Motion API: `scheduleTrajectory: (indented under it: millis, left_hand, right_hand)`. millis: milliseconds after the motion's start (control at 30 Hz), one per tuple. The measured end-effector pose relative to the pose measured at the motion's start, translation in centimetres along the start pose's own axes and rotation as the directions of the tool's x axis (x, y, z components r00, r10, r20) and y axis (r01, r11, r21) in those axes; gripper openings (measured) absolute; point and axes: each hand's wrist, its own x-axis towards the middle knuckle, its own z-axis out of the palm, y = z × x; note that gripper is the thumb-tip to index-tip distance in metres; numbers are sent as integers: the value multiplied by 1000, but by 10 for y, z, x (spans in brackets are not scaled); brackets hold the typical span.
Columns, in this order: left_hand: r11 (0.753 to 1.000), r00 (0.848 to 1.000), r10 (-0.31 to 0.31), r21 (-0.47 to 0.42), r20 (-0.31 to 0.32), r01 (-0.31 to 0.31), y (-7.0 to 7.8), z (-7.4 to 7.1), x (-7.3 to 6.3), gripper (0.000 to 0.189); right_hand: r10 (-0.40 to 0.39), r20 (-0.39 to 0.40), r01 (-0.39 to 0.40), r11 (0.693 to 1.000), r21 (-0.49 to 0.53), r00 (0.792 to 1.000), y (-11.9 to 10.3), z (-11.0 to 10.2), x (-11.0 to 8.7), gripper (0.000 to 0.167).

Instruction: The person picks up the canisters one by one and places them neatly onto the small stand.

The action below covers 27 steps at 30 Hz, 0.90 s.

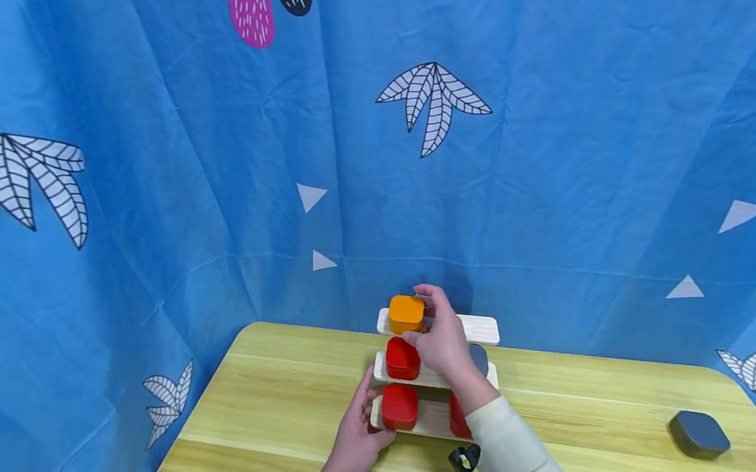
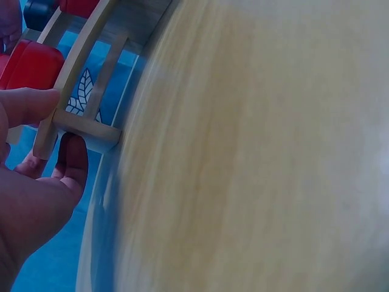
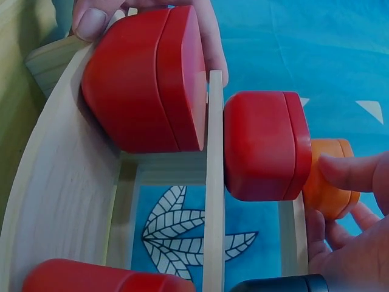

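Observation:
A three-tier wooden rack (image 1: 430,419) stands on the table. My left hand (image 1: 359,435) grips its left end, the thumb by the lowest board and the fingers curled beneath, as the left wrist view shows. On the top tier sits an orange lidded box (image 1: 406,314); my right hand (image 1: 444,340) holds it between thumb and fingers in the right wrist view (image 3: 331,176). A red lidded box (image 1: 402,359) is at the middle tier's left, and another red box (image 1: 400,407) at the bottom left, close to my left thumb.
Partly behind my right arm are a dark grey box (image 1: 478,358) on the middle tier and a red box (image 1: 458,418) on the lowest. A small black object (image 1: 464,459) lies before the rack. Another dark grey box (image 1: 699,433) rests far right; a blue curtain (image 1: 550,174) hangs behind.

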Motion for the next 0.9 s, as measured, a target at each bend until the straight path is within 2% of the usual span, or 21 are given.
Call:
scheduleTrajectory:
  millis: [400,633,900]
  left_hand:
    - [1000,1000,9,-14,1,-9,0,1,0,111]
    - [1000,1000,10,19,-1,-10,0,1,1,110]
    - [999,1000,-17,33,-19,18,-1,2,1,113]
  right_hand:
    - [-2,-9,2,1000,-20,1000,0,2,1,79]
    - [5,-12,-5,1000,-13,1000,0,-2,1,83]
    - [46,-6,-46,999,19,999,-1,-8,0,85]
